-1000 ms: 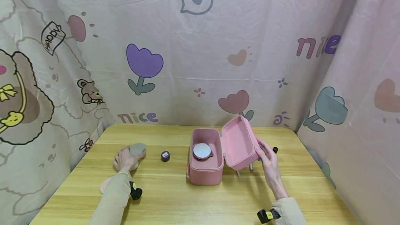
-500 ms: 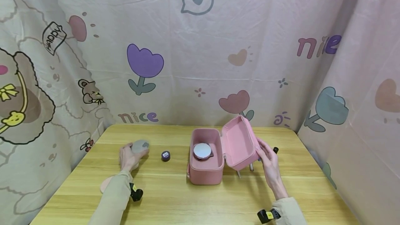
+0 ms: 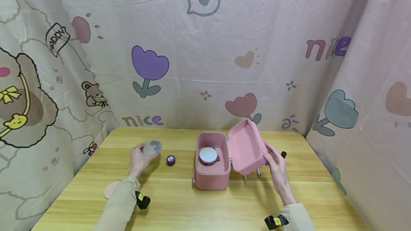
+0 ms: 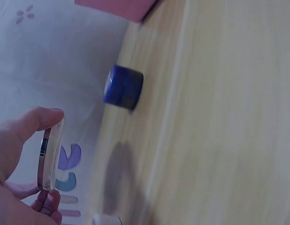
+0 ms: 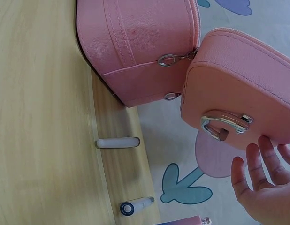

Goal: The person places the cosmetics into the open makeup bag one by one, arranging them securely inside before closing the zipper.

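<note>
My left hand [image 3: 139,159] pinches a thin round compact [image 3: 151,148] by its edge, held up off the table. In the left wrist view the compact [image 4: 50,154] shows edge-on between thumb and fingers. A small dark blue jar [image 3: 171,160] stands just right of that hand. The pink cosmetic case [image 3: 212,181] stands unzipped with a round white-topped item [image 3: 208,155] inside. My right hand [image 3: 277,167] holds the tilted lid [image 3: 246,145] by its outer side; in the right wrist view its fingertips touch the lid near a metal-ringed handle [image 5: 225,124], thumb hidden.
A pale pink disc [image 3: 111,189] lies partly behind the left sleeve. Beyond the lid are a white tube [image 5: 118,142], another slim tube [image 5: 136,206] and part of a pink item [image 5: 185,221]. A patterned curtain [image 3: 192,45] hangs around the wooden table [image 3: 179,209].
My left hand has lifted the compact and moved it rightward, toward the blue jar, uncovering more of the pink disc. The right hand and lid have stayed still.
</note>
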Tool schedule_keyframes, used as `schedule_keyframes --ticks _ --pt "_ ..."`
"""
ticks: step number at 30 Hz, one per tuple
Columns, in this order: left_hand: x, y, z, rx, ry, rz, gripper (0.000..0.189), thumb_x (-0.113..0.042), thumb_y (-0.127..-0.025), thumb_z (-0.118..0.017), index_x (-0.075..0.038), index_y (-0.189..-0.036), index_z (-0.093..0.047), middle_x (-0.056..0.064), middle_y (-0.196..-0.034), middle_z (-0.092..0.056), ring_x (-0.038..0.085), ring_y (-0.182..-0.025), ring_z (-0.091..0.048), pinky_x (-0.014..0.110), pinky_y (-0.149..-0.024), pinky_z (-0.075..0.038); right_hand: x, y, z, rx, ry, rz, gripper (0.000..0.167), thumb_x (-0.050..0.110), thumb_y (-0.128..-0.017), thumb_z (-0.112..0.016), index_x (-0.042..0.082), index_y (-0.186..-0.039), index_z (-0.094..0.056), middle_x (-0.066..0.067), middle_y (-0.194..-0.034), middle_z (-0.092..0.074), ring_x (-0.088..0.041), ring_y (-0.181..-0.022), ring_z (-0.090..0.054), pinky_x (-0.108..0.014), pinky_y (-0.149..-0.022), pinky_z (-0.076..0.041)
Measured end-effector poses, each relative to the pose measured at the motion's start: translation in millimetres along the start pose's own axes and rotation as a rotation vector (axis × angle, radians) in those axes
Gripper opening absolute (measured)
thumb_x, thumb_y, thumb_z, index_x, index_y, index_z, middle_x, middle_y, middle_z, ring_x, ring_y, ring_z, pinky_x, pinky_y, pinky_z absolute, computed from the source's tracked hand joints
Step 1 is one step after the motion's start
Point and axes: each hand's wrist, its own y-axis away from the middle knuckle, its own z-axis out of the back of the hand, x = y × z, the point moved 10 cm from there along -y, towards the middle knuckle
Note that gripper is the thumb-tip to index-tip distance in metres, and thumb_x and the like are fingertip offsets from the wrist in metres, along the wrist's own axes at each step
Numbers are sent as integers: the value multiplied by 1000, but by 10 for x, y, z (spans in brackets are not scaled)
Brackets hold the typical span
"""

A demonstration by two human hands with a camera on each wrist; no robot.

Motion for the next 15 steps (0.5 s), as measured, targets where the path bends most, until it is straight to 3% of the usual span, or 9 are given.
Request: schedule_keyframes --ticks 6,10,15 --pt "-190 40 -25 -1 7 -60 80 -20 -76 -85 15 -138 -48 39 -136 -52 49 -123 -51 57 -107 -45 -5 10 0 4 4 -6 47 10 -105 -46 -11 -147 -39 20 -121 -65 5 -111 -61 -11 -91 -52" --pt "-245 71 -98 42 9 -39 86 -24 -76 -85 13 -142 -44 37 -140 -45 47 -127 -44 59 -111 -39 -4 14 -2 5 3 -7 47 10 -106 -46 -11 -147 -38 20 -121 -64 5 -111 -61 -11 -92 -52" --pt "-362 88 -174 58 9 -53 85 -26 -74 -86 10 -141 -48 35 -139 -48 46 -127 -46 58 -111 -39 2 9 -8 9 2 -3 47 10 -106 -45 -11 -147 -38 20 -121 -64 5 -111 -61 -12 -91 -52"
